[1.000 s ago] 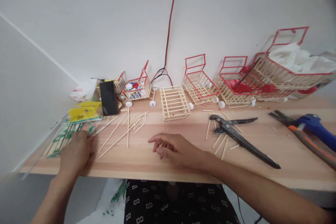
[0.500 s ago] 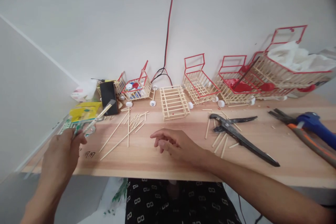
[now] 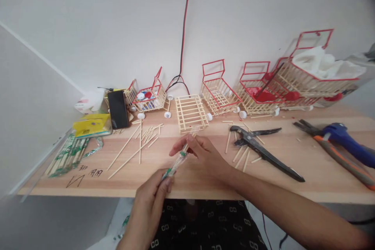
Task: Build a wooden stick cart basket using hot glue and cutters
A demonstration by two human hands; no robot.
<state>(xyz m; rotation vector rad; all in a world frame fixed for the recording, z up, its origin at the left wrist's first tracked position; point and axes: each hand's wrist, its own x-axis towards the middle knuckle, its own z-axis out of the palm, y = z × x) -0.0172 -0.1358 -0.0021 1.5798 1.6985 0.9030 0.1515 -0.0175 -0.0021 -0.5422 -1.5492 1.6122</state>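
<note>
Holding a wrapped chopstick pair [image 3: 175, 163] over the tabletop [image 3: 205, 187], your left hand [image 3: 150, 195] has its fingers clamped on the lower end and your right hand [image 3: 202, 152] pinches the upper end. You look to be unwrapping it; next likely calls for pulling the sleeve off.

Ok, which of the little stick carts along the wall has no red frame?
The flat bare-wood cart just below the hanging cable, straight beyond the right hand. Every other cart along the wall has red rails or handles.
</note>
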